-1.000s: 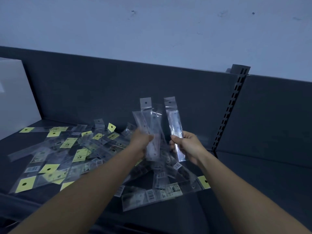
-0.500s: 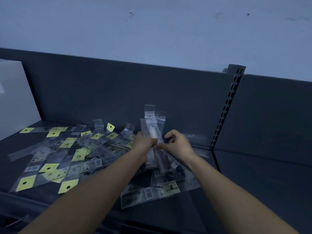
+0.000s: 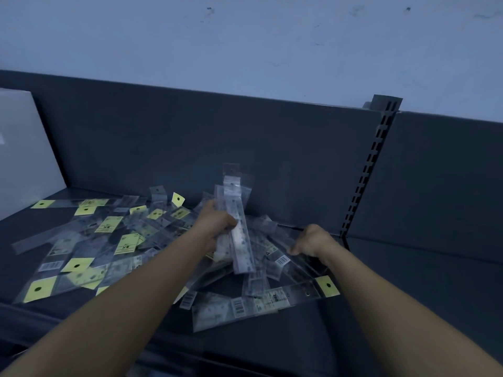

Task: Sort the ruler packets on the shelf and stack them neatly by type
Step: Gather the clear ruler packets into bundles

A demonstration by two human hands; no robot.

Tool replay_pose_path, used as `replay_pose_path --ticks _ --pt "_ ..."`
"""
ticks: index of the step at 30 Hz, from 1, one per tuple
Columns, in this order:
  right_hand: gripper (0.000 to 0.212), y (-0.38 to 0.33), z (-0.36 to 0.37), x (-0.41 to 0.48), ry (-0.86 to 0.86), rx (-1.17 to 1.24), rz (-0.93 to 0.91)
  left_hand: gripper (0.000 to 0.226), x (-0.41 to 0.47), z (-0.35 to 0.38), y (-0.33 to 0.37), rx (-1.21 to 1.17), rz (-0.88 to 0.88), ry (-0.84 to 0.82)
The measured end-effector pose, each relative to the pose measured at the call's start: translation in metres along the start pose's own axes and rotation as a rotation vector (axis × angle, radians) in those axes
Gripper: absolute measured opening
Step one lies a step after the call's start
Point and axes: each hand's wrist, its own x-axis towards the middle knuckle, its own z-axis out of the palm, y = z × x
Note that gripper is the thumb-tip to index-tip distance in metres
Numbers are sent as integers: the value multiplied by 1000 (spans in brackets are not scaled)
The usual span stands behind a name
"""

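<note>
Head view. Left hand (image 3: 215,224) is clamped round a bundle (image 3: 237,210) of clear ruler packets, thumb across the front. The bundle is held up off the pile (image 3: 109,240), long axis near 12 to 6, top ends slightly fanned. The pile lies scattered on the shelf (image 3: 408,308): yellow-tag packets (image 3: 77,263) mostly toward 9 o'clock of the left hand, loose clear packets (image 3: 280,259) below it and out toward 3 to 5 o'clock. Right hand (image 3: 313,240) is down on those loose clear ones, at about 3 to 4 o'clock of the bundle, knuckles up, fingers curled under. The fingertips are hidden, so I cannot tell whether it pinches a packet or only touches. The packets beneath it run roughly 10 to 4. Judgement: the right hand is the nearer picker. Whatever it lifts must turn to the 12-to-6 axis and travel toward 9 to 10 o'clock to meet the bundle. Sorting looks early; most of the pile is mixed and no finished stack is in sight.
</note>
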Motion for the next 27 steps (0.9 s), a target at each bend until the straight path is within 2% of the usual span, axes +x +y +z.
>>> replay_pose_path --ticks 2,4,6,7,9,14,17,20,23,27 --pt "34 0 -3 -1 -16 99 -4 49 1 -3 -1 -53 -29 3" --pt "20 -2 -2 -2 80 230 -29 44 0 -4 0 -43 -49 -3" --pt "14 -9 2 -6 162 447 -97 43 -1 -3 1 -29 -28 -30" --pt "15 -16 5 -11 147 576 -145 46 -2 -1 2 -26 -12 -48" --pt "14 -32 11 -22 22 793 -218 49 -5 5 4 -24 26 -83" --pt "22 -58 13 -34 -297 1122 -275 52 -12 30 4 -136 120 -75" --pt "21 -54 12 -36 -403 1172 -316 37 -9 42 6 -193 102 -38" --pt "27 -44 10 -35 -397 1147 -323 20 -7 46 10 -163 86 -114" --pt "31 -36 3 -32 -266 1073 -261 22 9 40 7 99 180 -133" --pt "32 -19 -1 -24 -111 959 -153 52 30 24 0 763 312 -94"
